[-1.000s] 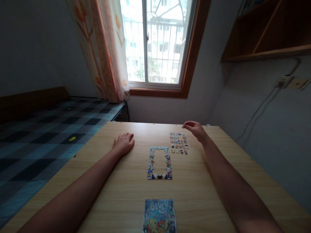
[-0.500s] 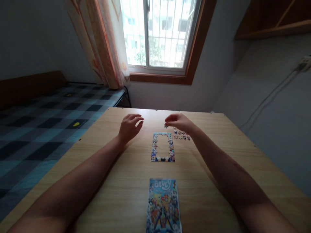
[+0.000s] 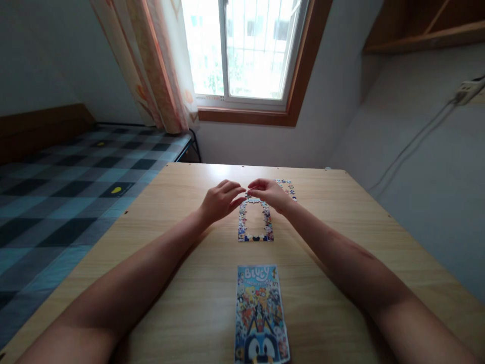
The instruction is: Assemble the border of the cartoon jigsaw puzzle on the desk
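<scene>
Over the far end of the puzzle border, my right hand point(image 3: 270, 194) pinches a small jigsaw piece point(image 3: 248, 195) between thumb and fingers. My left hand point(image 3: 224, 200) faces it from the left, thumb and fingers apart, with its fingertips close to the piece and nothing visibly gripped. Below both hands lies the assembled jigsaw border point(image 3: 269, 230), a rectangle of joined edge pieces around bare wood; its top corners are partly covered by my hands. Several loose jigsaw pieces point(image 3: 291, 190) lie behind my right hand, partly hidden by it.
Nearer to me on the wooden table point(image 3: 182, 283) lies a colourful Bluey picture sheet point(image 3: 261, 308). A bed with a checked cover point(image 3: 125, 164) stands at the left. Beyond the table are a curtain point(image 3: 159, 76) and a barred window point(image 3: 253, 55).
My right hand has carried the jigsaw piece leftward to the border's top edge. My left hand has moved right to meet it. The view has shifted slightly.
</scene>
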Motion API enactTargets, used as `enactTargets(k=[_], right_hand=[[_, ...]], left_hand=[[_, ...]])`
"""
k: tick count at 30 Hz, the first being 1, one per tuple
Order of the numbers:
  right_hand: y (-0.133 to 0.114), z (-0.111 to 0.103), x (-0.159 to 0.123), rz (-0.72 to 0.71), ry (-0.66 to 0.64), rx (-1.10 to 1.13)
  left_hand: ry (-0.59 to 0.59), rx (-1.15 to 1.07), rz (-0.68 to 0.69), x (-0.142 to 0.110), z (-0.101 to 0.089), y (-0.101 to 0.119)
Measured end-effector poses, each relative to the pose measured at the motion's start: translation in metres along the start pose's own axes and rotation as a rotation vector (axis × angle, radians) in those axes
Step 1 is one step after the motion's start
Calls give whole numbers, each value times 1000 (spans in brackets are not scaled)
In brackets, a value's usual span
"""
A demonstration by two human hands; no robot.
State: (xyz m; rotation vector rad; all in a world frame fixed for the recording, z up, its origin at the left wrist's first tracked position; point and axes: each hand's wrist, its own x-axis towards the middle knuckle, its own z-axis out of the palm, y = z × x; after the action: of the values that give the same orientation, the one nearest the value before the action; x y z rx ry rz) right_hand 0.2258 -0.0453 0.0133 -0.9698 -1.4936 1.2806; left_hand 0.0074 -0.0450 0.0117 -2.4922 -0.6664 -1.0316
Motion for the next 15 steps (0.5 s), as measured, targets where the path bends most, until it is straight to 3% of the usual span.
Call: enactTargets(k=[6,15], right_hand=[[7,-3,-2,45,75,29],[24,-24,-18,21,203,44]], left_hand=[[-44,27,-1,-3,1,-2],[-121,-38,-234,-12,6,-20]])
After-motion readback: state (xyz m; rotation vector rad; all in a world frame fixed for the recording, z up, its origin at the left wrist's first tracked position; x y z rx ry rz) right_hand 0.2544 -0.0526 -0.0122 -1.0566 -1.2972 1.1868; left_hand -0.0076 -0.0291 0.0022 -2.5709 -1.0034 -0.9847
